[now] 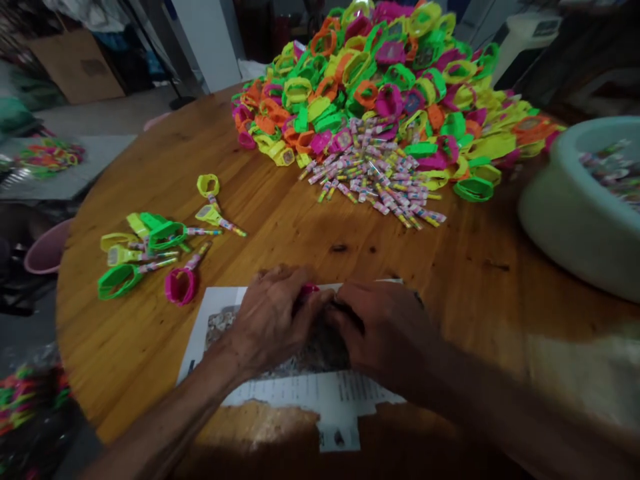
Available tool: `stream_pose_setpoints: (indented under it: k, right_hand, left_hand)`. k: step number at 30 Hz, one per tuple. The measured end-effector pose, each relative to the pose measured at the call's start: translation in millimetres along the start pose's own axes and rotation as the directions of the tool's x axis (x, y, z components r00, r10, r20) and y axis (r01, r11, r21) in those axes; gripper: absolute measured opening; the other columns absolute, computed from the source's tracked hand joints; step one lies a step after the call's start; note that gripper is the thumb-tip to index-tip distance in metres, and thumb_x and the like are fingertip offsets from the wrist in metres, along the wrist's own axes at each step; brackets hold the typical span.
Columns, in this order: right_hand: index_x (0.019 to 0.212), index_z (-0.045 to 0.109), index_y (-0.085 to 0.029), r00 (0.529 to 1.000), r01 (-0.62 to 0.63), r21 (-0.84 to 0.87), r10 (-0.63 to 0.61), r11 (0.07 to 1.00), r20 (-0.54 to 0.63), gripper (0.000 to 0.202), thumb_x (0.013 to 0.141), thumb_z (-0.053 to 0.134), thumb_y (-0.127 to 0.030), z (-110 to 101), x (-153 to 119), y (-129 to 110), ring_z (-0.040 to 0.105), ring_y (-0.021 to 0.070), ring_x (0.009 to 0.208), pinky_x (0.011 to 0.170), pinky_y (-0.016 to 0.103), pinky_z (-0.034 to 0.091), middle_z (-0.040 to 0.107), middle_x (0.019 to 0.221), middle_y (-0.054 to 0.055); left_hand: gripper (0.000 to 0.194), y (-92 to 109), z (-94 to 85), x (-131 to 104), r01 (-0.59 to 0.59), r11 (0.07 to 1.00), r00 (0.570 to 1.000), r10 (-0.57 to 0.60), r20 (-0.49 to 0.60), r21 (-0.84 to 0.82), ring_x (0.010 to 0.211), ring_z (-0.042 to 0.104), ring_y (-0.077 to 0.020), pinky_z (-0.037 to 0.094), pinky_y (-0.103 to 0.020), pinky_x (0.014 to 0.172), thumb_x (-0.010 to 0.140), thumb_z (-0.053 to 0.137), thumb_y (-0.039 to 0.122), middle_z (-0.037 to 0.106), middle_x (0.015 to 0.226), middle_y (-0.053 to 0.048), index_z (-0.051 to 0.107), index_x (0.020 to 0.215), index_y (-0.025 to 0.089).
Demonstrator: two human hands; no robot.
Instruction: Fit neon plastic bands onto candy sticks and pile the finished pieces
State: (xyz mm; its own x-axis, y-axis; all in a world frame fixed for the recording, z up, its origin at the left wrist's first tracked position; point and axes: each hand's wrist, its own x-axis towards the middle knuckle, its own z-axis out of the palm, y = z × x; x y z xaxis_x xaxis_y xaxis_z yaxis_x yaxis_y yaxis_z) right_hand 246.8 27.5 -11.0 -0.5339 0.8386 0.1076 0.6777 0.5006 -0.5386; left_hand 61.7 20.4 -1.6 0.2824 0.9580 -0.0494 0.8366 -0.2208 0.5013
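Observation:
My left hand (pixel 275 313) and my right hand (pixel 383 327) meet fingertip to fingertip above a printed paper sheet (pixel 200 327) at the table's near side. Between the curled fingers of the left hand shows a bit of a magenta plastic toy watch (pixel 309 289); most of it is hidden. My right fingers are pinched close beside it, and what they hold is dark and blurred. To the left lie several toy watches with wrapped candy sticks attached, among them a magenta watch (pixel 181 287) and a green watch (pixel 119 281).
A big heap of neon toy watches (pixel 350 73) covers the far side of the wooden table (pixel 260 220). In front of it lies a pile of wrapped candy sticks (pixel 375 173). A pale basin (pixel 575 207) with more small wrapped pieces stands at right.

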Motion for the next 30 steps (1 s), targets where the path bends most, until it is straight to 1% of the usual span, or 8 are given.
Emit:
stream_pose_setpoints:
  k: [6, 9, 12, 14, 16, 18, 23, 30]
  right_hand:
    - [0.077, 0.058, -0.017, 0.995, 0.073, 0.032, -0.071, 0.997, -0.068, 0.021, 0.095, 0.047, -0.018, 3, -22, -3, 0.051, 0.0157, 0.068, 0.064, 0.032, 0.031, 0.059, 0.076, 0.005]
    - [0.077, 0.059, -0.016, 0.998, 0.035, 0.027, -0.036, 0.999, 0.044, 0.019, 0.093, 0.051, -0.022, -7, -19, -6, 0.05, 0.0151, 0.068, 0.063, 0.031, 0.029, 0.06, 0.076, 0.005]
    - [0.066, 0.058, -0.016, 0.974, -0.055, 0.075, 0.037, 0.996, 0.224, 0.027, 0.09, 0.06, -0.029, -23, 1, -3, 0.044, 0.0108, 0.059, 0.057, 0.029, 0.025, 0.053, 0.063, 0.0]
    - [0.06, 0.056, -0.016, 0.921, -0.116, 0.135, 0.056, 0.984, 0.386, 0.034, 0.087, 0.063, -0.035, -32, 21, 2, 0.037, 0.0083, 0.052, 0.053, 0.027, 0.023, 0.044, 0.053, -0.004]
    - [0.058, 0.055, -0.016, 0.84, -0.166, 0.179, 0.044, 0.97, 0.541, 0.036, 0.085, 0.064, -0.038, -38, 38, 8, 0.033, 0.0071, 0.049, 0.049, 0.026, 0.021, 0.039, 0.05, -0.006]
    - [0.059, 0.055, -0.017, 0.775, -0.186, 0.181, 0.03, 0.966, 0.632, 0.034, 0.083, 0.064, -0.039, -42, 50, 11, 0.033, 0.0068, 0.048, 0.047, 0.025, 0.021, 0.039, 0.051, -0.007]
    - [0.062, 0.057, -0.017, 0.681, -0.127, 0.115, 0.002, 0.985, 0.732, 0.034, 0.084, 0.061, -0.043, -49, 64, 7, 0.036, 0.0069, 0.048, 0.046, 0.023, 0.022, 0.043, 0.054, -0.006]
    - [0.064, 0.058, -0.016, 0.578, 0.133, -0.076, -0.014, 0.988, 0.816, 0.045, 0.092, 0.054, -0.05, -55, 79, -4, 0.035, 0.0066, 0.048, 0.046, 0.025, 0.02, 0.048, 0.054, -0.003]
  left_hand:
    - [0.02, -16, -18.5, -10, -0.091, 0.96, 0.977, 0.137, 0.162, -0.267, 0.094, 0.06, -0.0159, 0.046, -0.03, 0.082, 0.095, 0.058, 0.035, 0.064, 0.104, -0.002, 0.06, 0.111, 0.023]
    - [0.019, -21, -24.2, -10, -0.159, 0.952, 0.961, 0.21, 0.182, -0.261, 0.096, 0.06, -0.015, 0.046, -0.029, 0.084, 0.095, 0.057, 0.028, 0.064, 0.107, -0.001, 0.061, 0.114, 0.025]
    - [0.017, -23, -24.0, -9, -0.191, 0.955, 0.955, 0.234, 0.181, -0.226, 0.09, 0.061, -0.0157, 0.045, -0.029, 0.078, 0.094, 0.058, 0.025, 0.065, 0.1, -0.001, 0.063, 0.11, 0.023]
    - [0.012, -24, -21.7, -10, -0.206, 0.953, 0.957, 0.244, 0.159, -0.222, 0.087, 0.06, -0.0163, 0.044, -0.029, 0.073, 0.093, 0.058, 0.024, 0.064, 0.095, -0.002, 0.063, 0.103, 0.021]
    - [0.01, -25, -19.1, -12, -0.215, 0.951, 0.96, 0.248, 0.131, -0.223, 0.084, 0.06, -0.0169, 0.043, -0.028, 0.07, 0.092, 0.058, 0.024, 0.064, 0.093, -0.003, 0.063, 0.099, 0.019]
    - [0.01, -27, -16.9, -14, -0.22, 0.949, 0.962, 0.25, 0.112, -0.227, 0.084, 0.06, -0.0174, 0.043, -0.029, 0.071, 0.092, 0.057, 0.024, 0.063, 0.092, -0.004, 0.063, 0.098, 0.019]
    - [0.01, -30, -15.1, -16, -0.228, 0.944, 0.963, 0.255, 0.087, -0.238, 0.082, 0.06, -0.0177, 0.042, -0.029, 0.069, 0.091, 0.057, 0.021, 0.064, 0.091, -0.004, 0.064, 0.098, 0.018]
    - [0.013, -32, -8.8, -15, -0.249, 0.945, 0.959, 0.271, 0.08, -0.21, 0.082, 0.06, -0.0189, 0.042, -0.031, 0.067, 0.094, 0.052, 0.023, 0.064, 0.092, -0.006, 0.063, 0.098, 0.016]
